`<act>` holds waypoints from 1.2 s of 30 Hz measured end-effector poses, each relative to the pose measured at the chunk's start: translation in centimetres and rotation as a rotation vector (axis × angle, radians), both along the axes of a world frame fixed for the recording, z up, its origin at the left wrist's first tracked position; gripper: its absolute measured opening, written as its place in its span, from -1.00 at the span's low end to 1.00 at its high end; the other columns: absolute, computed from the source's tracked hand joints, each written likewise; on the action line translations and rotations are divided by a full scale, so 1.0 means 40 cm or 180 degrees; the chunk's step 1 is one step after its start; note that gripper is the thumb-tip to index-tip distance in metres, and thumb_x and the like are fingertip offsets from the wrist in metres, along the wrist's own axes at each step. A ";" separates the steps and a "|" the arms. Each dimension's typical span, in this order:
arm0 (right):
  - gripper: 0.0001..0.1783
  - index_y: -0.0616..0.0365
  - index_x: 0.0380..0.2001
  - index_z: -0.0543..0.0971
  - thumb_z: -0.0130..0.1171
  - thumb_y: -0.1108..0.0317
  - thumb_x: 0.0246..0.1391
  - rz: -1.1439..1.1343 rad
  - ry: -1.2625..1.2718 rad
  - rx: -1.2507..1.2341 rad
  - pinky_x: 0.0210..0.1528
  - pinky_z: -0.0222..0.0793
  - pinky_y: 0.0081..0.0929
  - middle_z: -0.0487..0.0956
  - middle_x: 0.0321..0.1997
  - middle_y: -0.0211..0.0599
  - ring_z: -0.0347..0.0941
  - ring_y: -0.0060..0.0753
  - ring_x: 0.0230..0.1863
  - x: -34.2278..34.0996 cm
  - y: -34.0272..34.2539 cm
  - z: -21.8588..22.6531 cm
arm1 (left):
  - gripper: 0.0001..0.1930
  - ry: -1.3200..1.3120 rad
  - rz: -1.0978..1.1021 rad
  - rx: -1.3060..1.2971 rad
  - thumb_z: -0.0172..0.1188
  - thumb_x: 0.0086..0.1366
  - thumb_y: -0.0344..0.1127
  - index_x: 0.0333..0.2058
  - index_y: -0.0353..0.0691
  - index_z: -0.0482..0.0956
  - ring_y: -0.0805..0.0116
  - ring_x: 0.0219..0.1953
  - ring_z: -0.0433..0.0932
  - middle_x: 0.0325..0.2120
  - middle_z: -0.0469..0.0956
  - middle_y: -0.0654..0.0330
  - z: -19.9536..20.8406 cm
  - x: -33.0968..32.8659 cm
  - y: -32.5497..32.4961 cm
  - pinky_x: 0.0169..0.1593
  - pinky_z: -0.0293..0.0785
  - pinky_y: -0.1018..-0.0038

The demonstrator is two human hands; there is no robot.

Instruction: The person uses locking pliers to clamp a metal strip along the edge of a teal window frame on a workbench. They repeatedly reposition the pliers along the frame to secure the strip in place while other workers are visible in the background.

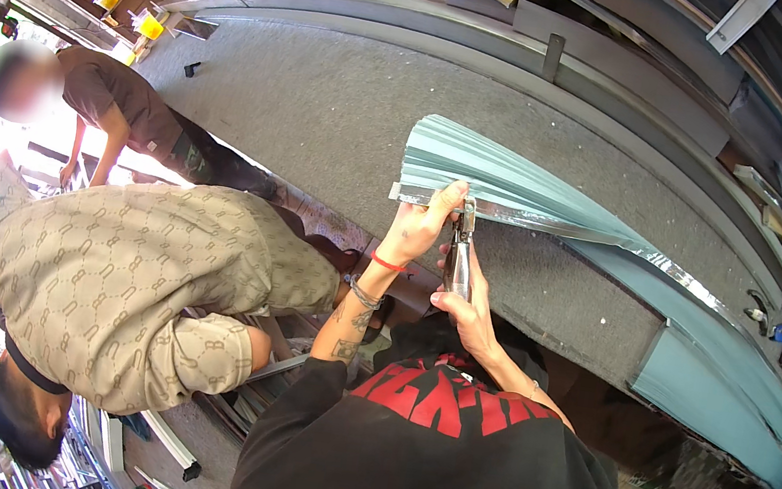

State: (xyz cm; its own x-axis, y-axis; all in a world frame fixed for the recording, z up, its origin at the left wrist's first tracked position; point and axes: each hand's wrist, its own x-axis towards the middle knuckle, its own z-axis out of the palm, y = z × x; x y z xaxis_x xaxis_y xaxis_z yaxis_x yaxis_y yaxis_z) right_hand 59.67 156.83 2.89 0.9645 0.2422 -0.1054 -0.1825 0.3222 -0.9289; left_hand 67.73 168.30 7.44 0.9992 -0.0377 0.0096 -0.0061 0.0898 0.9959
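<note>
We note the shiny metal strip (517, 213) lying along the edge of the pleated pale-blue fabric (483, 172) on the grey felt-covered bench (331, 104), its near end pinched under our left hand (424, 224). The left fingers are closed on the strip. Our right hand (463, 306) is wrapped shut around smooth steel pliers (460, 250), whose tip meets the strip just beside the left fingertips.

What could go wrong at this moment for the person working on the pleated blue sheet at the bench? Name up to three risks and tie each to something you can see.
1. The left hand pinches the shiny metal strip right beside the tip of the metal hand tool, so a slip could probably catch a finger.
2. The pleated blue sheet lies loose on the grey bench and may shift.
3. A person in a beige patterned shirt stands close and might bump the left arm.
</note>
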 end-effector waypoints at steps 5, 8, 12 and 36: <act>-0.18 0.23 0.16 0.18 0.11 0.38 -0.32 -0.0305 -0.0193 -0.0120 -0.34 0.28 -0.63 0.32 -0.12 -0.31 0.28 -0.60 -0.32 0.021 0.021 -0.004 | -0.78 0.0000 0.0016 0.0146 0.16 0.22 -0.17 -0.39 -0.22 0.53 0.62 -0.52 0.38 -0.52 0.46 0.37 -0.011 0.023 0.004 -0.49 0.30 0.64; -0.35 0.24 0.02 0.30 0.08 0.43 -0.30 -0.0239 0.0056 -0.0099 -0.35 0.28 -0.63 0.37 -0.22 -0.34 0.29 -0.61 -0.37 0.030 0.023 -0.008 | -0.76 0.0071 -0.0014 0.0288 0.15 0.23 -0.15 -0.41 -0.23 0.52 0.62 -0.55 0.35 -0.56 0.43 0.38 -0.016 0.022 0.004 -0.53 0.27 0.63; -0.58 0.27 -0.19 0.41 0.01 0.52 -0.27 -0.0184 0.0513 0.0169 -0.38 0.28 -0.61 0.42 -0.31 -0.34 0.31 -0.59 -0.37 0.036 0.023 -0.011 | -0.70 0.0047 0.0024 0.0387 0.13 0.25 -0.09 -0.47 -0.23 0.50 0.64 -0.67 0.25 -0.65 0.37 0.39 -0.020 0.011 -0.004 -0.68 0.15 0.61; -0.52 0.27 -0.09 0.37 0.03 0.54 -0.22 0.0399 0.0559 -0.0426 -0.29 0.33 -0.53 0.40 -0.26 -0.25 0.41 -0.44 -0.25 0.118 -0.066 -0.086 | -0.67 -0.0441 0.0169 0.0943 0.08 0.27 -0.12 -0.51 -0.28 0.53 0.54 -0.67 0.36 -0.70 0.47 0.28 -0.070 0.109 0.009 -0.55 0.28 0.54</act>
State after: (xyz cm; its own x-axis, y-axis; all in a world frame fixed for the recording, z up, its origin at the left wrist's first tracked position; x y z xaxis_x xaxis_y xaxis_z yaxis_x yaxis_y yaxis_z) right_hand 64.39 154.19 -0.56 0.8919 0.3312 -0.3080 -0.3756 0.1631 -0.9123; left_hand 72.11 168.65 4.63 0.9898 -0.0072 0.1420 -0.1404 -0.2078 0.9681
